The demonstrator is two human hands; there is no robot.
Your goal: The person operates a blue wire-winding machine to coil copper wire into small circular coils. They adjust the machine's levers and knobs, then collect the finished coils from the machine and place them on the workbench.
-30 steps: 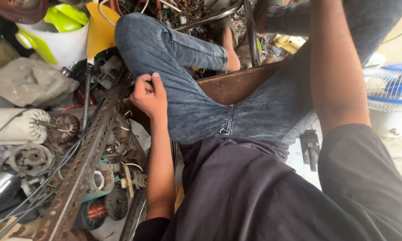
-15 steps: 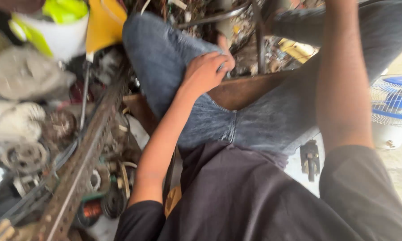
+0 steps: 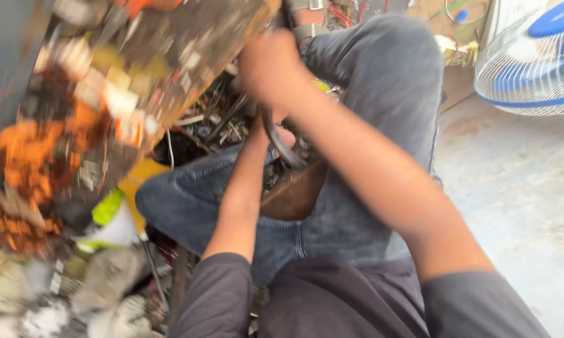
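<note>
We note a dark curved metal bar (image 3: 280, 141) running down from beneath the right hand (image 3: 270, 66) toward the brown wooden block (image 3: 294, 191) that sits between the knees. The right hand is clenched, blurred by motion; it appears to close on the bar's upper end, though the grip itself is not clear. The left hand (image 3: 275, 128) lies just below the right, mostly hidden behind the right forearm and the bar; we cannot tell whether it is closed or released. Both hands sit above the grey jeans (image 3: 382, 94). Left of the hands we record a blurred heap of rusty scrap (image 3: 106, 100) and, lower down, a white and green plastic container (image 3: 109, 222). Well to the right of the hands stands a fan with a white wire guard (image 3: 532, 69) on the concrete floor (image 3: 513, 206).
</note>
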